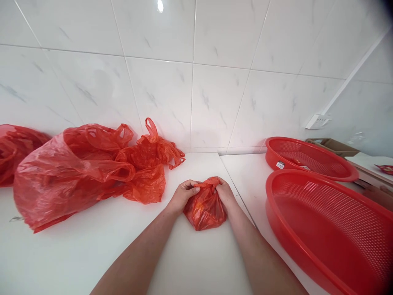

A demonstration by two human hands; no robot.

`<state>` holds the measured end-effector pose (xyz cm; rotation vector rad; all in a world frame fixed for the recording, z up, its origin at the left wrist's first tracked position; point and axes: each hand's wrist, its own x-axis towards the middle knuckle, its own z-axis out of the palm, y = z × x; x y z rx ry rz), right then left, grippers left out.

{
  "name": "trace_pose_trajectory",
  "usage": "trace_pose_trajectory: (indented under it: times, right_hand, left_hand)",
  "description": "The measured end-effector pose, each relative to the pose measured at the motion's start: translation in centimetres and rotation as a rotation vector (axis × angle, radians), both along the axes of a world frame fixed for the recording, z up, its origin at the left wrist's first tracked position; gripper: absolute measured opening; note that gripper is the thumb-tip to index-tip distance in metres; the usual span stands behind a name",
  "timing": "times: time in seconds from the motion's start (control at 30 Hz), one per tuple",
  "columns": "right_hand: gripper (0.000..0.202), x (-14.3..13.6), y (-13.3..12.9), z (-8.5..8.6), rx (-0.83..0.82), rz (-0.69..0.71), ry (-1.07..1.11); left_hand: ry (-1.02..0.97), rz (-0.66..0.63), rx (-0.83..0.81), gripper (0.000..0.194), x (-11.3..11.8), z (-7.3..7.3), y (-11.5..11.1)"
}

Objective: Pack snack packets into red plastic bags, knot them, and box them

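Note:
A small filled red plastic bag (206,208) rests on the white table (196,262) in front of me, its neck gathered and twisted. My left hand (184,196) pinches the neck from the left side, thumb on the plastic. From the right, my right hand (224,192) grips the same neck, its fingertips partly hidden by the plastic. Something orange shows faintly through the bag; what it is I cannot make out.
Crumpled red plastic bags (76,164) lie along the wall at the left. At the right stand two red perforated baskets, one nearer (319,217) and one farther (307,153). Behind them are a cardboard box (334,146) and a wall socket (318,121).

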<state>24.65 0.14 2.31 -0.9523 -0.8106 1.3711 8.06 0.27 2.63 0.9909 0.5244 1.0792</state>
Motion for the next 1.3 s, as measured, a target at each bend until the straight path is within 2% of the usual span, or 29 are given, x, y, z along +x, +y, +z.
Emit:
trace_pose_trajectory:
  times: [0.2, 0.3, 0.5, 0.7, 0.87, 1.0, 1.03, 1.07, 1.13, 1.23, 1.3]
  right_hand:
    - [0.032, 1.7, -0.6, 0.2, 0.006, 0.109, 0.120]
    - [0.033, 2.6, -0.5, 0.2, 0.051, 0.139, 0.231]
    - [0.019, 5.2, 0.3, 0.1, 0.103, -0.065, 0.377]
    - [0.015, 7.5, 0.7, -0.2, 0.115, -0.263, 0.418]
    - [0.020, 7.9, 1.0, -0.6, 0.099, -0.294, 0.268]
    - [0.024, 6.9, 0.9, -0.6, 0.103, -0.303, 0.104]
    - [0.026, 6.4, 0.8, -0.6, 0.121, -0.310, 0.000]
    - [0.028, 5.7, 0.7, -0.6, 0.144, -0.314, -0.142]
    - [0.032, 4.0, 0.5, -0.7, 0.192, -0.292, -0.448]
    - [0.031, 1.5, 0.3, -0.9, 0.296, -0.140, -0.793]
    - [0.030, 0.3, 0.1, -1.0, 0.371, -0.042, -0.922]
  left_hand:
    - [0.007, 0.043, -0.015, 0.018, 0.1, -0.2, 0.0]
    - [-0.063, 0.057, -0.040, 0.018, -0.1, 0.0, 0.0]
    - [-0.199, 0.061, -0.112, 0.014, -1.5, 0.9, 0.3]
    - [-0.289, 0.302, -0.147, 0.035, -2.9, 1.0, 1.4]
    - [-0.247, 0.351, -0.169, 0.039, -3.1, 0.4, 1.8]
    - [-0.149, 0.417, -0.124, 0.027, -2.9, -0.2, 1.7]
    - [-0.089, 0.443, -0.082, 0.025, -2.7, -0.3, 1.5]
    - [-0.004, 0.466, -0.017, 0.029, -2.4, -0.4, 1.3]
    - [0.204, 0.468, 0.156, 0.050, -1.6, -0.4, 0.7]
    - [0.465, 0.289, 0.380, 0.084, -0.3, -0.2, -0.5]
    - [0.577, 0.197, 0.442, 0.091, 0.4, 0.0, -1.3]
